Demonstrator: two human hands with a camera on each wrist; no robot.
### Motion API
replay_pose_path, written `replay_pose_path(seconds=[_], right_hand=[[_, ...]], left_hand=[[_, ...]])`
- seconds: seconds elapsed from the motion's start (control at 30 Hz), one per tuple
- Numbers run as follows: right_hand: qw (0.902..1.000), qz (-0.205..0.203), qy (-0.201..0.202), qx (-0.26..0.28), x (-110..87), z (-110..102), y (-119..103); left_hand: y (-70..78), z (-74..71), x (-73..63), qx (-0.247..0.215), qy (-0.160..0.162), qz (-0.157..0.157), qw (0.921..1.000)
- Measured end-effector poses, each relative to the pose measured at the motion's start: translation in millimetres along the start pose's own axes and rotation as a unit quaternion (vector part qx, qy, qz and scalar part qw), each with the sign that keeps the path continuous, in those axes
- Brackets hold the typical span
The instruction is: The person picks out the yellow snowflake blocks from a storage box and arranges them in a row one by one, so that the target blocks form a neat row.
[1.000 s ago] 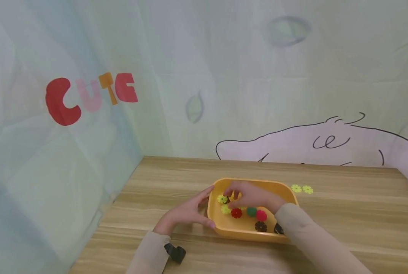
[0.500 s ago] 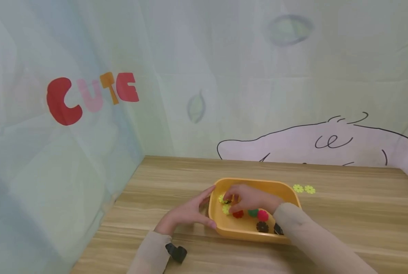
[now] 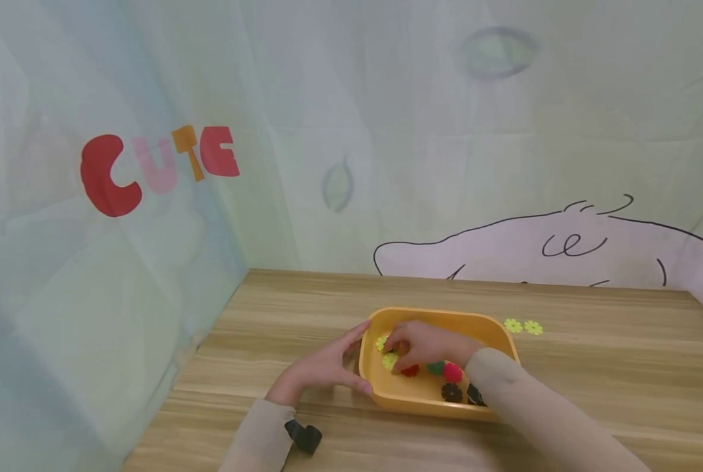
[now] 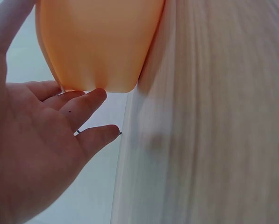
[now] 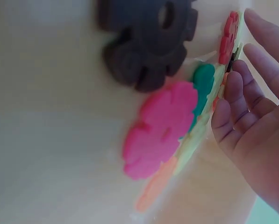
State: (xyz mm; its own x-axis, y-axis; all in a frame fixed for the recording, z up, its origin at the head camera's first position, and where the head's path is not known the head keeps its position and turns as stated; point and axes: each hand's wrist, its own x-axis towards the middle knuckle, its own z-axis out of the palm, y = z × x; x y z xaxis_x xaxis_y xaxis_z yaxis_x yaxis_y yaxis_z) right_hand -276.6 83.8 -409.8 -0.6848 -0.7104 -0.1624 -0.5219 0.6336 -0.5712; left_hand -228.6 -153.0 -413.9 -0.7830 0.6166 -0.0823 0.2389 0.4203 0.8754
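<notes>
My left hand (image 3: 324, 367) is spread wide. Its thumb and fingers touch the end of the orange box (image 3: 422, 408) beside it.

My right hand (image 3: 430, 342) is down inside the box with its fingers bent. I can't tell if it pinches a flower or just touches one. Right by its fingertips there are two yellow-green flowers (image 3: 390, 360). A red flower (image 3: 411, 371) is partly hidden under that hand. Closer to my wrist there's a green flower (image 3: 436, 368) touching a pink flower (image 3: 453, 373), and a black flower (image 3: 452, 393) is on the side near me. I see a bit of an orange flower (image 5: 155, 186) too, next to the pink one.

Past my right wrist, farther from me, two more flowers (image 3: 513, 326) lie side by side on the table (image 3: 304, 295), yellow-green too. So I guess only a little is done: two are out, and lots are left in the box. I can't count them all, because my hand covers some.
</notes>
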Motion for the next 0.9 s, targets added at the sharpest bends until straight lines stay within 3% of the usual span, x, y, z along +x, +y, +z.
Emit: replay_pose_path(seconds=[0.4,0.9], right_hand=[[0.9996,-0.018,-0.003,-0.02,2.5,1.9,-1.7],[0.9998,0.012,-0.013,-0.004,4.6,1.9,-2.7]], left_hand=[[-0.8,0.5,0.5,0.007,0.003,-0.004,1.0],[-0.9,0.1,1.6,-0.006,-0.003,0.007,1.0]])
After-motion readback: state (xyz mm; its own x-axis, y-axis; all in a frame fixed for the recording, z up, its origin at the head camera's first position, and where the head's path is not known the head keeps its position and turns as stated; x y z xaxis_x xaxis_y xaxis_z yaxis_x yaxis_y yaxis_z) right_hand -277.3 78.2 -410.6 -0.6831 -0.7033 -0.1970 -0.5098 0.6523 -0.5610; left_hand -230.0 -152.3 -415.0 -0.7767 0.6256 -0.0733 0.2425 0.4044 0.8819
